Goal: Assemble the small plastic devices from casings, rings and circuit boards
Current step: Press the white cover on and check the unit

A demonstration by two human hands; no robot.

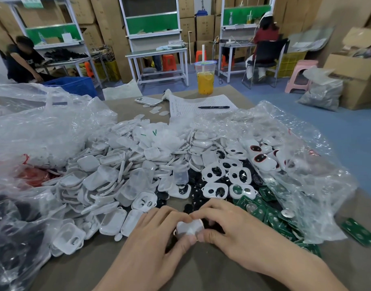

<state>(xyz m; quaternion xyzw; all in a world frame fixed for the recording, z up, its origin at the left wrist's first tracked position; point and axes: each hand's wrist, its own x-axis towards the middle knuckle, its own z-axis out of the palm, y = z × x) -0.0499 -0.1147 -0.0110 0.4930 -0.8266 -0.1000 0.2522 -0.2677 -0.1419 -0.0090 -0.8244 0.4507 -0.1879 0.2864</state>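
Note:
Both hands meet at the table's near edge around one small white casing (190, 227). My left hand (159, 232) grips its left side and my right hand (228, 223) grips its right side, thumbs pressed on its near edge. A big heap of white and clear casings (117, 171) spreads to the left and centre. White two-hole rings (226, 175) lie on black parts just beyond my hands. Green circuit boards (270, 213) are piled at the right, and one green circuit board (358, 232) lies alone further right.
Crumpled clear plastic bags lie at the left (33, 127) and right (296, 143). A phone (147, 101), a paper sheet (201, 106) with a black pen (213, 107), and an orange drink cup (205, 78) stand at the far side. Two people sit at benches behind.

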